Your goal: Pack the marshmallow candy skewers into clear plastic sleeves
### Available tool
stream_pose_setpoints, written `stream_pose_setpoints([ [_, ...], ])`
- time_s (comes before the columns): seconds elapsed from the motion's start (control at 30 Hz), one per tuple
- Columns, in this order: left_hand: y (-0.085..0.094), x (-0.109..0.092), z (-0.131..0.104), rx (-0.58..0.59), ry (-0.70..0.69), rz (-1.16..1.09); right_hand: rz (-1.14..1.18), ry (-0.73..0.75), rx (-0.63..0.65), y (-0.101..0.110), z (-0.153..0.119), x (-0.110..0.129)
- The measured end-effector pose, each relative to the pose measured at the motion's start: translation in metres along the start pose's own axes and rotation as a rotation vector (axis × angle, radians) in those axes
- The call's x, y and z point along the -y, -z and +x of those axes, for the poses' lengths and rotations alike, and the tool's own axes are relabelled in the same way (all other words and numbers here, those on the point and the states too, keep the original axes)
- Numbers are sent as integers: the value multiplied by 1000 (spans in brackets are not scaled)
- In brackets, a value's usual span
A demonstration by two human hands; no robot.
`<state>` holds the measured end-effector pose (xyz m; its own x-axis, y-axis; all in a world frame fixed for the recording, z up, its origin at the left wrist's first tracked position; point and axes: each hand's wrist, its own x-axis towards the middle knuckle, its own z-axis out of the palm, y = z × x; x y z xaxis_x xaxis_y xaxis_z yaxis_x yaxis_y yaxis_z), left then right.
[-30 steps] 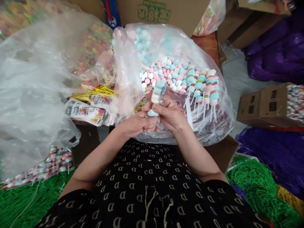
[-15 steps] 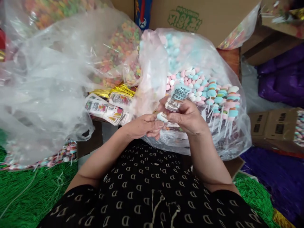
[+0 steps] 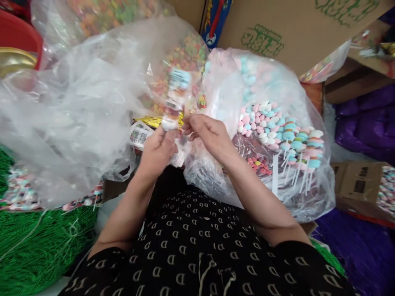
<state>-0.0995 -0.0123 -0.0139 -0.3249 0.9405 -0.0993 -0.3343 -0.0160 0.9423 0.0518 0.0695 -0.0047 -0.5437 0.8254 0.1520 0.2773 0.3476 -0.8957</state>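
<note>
My left hand (image 3: 161,147) is closed around the lower end of a clear printed bag of candy (image 3: 175,98), which stands upright and blurred above the fingers. Pale and brownish pieces show inside it. Close beside the bag, my right hand (image 3: 208,133) has its fingertips pinched together; what they hold, if anything, I cannot make out. Gold twist ties (image 3: 148,121) lie behind my left hand, partly hidden. Printed bags (image 3: 139,135) are stacked just left of that hand.
On the right, a large plastic bag holds loose marshmallows (image 3: 262,123), candy skewers on white sticks (image 3: 304,150) and red flower-shaped candies (image 3: 259,165). Bags of colourful gummies (image 3: 188,53) stand behind. Cardboard boxes (image 3: 296,37) rise at the back. Green shredded filler (image 3: 40,246) lies lower left.
The printed bag has passed from my right hand to my left and now points up. Both hands have moved left, toward the twist ties. The view has shifted slightly.
</note>
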Motion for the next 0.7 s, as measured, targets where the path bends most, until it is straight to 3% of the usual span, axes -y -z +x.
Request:
stream_pose_setpoints([
  [0.17, 20, -12, 10, -55, 81, -271, -719, -7, 160, -25, 36, -26],
  [0.27, 19, -17, 9, -62, 170, -305, -889, -63, 153, -35, 43, -36],
  [0.53, 17, -16, 10, -84, 264, -336, -843, -201, 106, -25, 45, -31],
  [0.7, 16, -12, 10, -69, 249, -334, -532, -127, -34, -15, 43, -43],
])
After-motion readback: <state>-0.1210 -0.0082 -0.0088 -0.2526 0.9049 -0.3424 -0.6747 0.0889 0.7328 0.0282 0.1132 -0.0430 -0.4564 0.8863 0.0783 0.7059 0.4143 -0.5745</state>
